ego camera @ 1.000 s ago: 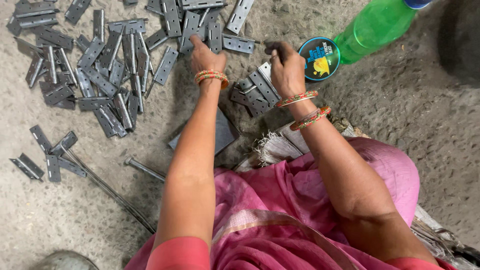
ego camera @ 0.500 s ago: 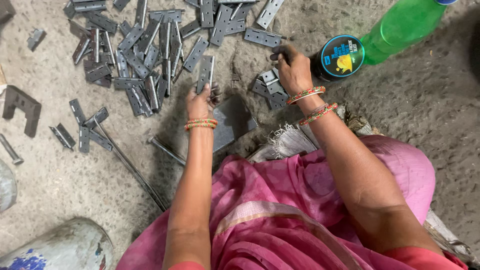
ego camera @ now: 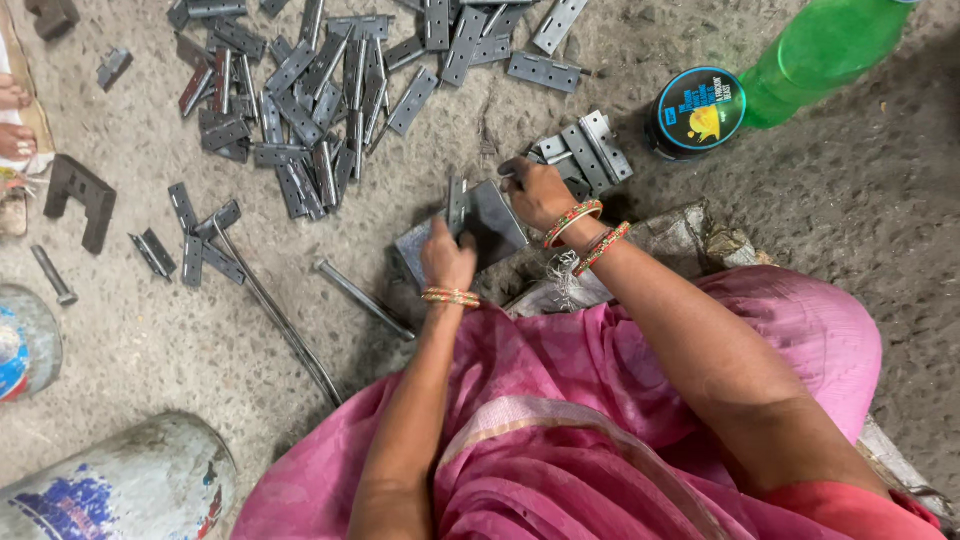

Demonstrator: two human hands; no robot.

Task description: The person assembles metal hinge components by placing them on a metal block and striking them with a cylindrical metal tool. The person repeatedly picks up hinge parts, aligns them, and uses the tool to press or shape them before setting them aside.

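My left hand (ego camera: 447, 258) grips a grey metal hinge (ego camera: 457, 201) and stands it upright on a dark metal block (ego camera: 495, 225) on the floor in front of my knees. My right hand (ego camera: 535, 192) is closed at the block's far right edge, pinching a small thin metal piece that I cannot make out clearly. A small stack of assembled hinges (ego camera: 583, 150) lies just beyond my right hand. Both wrists wear red and gold bangles.
A large heap of loose hinge leaves (ego camera: 300, 110) spreads at the upper left. A long metal rod (ego camera: 275, 310) and a shorter pin (ego camera: 360, 298) lie left of the block. A round dark tin (ego camera: 699, 110) and green bottle (ego camera: 820, 55) stand upper right. Drums (ego camera: 130, 490) sit lower left.
My left hand drew back from the hinge heap with one hinge and brought it onto the block. My right hand moved from the hinge stack down to the block's edge.
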